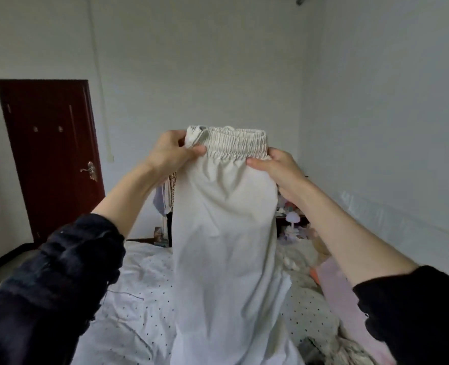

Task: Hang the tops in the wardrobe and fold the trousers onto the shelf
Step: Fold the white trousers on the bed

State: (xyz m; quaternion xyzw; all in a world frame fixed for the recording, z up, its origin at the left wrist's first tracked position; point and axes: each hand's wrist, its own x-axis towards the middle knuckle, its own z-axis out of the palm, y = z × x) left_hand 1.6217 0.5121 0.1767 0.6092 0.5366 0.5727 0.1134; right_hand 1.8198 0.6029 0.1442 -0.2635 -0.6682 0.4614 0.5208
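Observation:
I hold a pair of cream-white trousers (226, 233) up in front of me by their elastic waistband, and the legs hang straight down over the bed. My left hand (169, 151) pinches the left end of the waistband between thumb and fingers. My right hand (277, 165) grips the right end, thumb on the near side of the cloth. The lower ends of the legs run out of view at the bottom. No wardrobe or shelf is in view.
Below lies a bed (133, 306) with a white dotted sheet. Pink and cream clothes (336, 291) are heaped on its right side. A dark red door (52, 159) stands shut at the left. A small table with a lamp (293, 222) sits behind the trousers.

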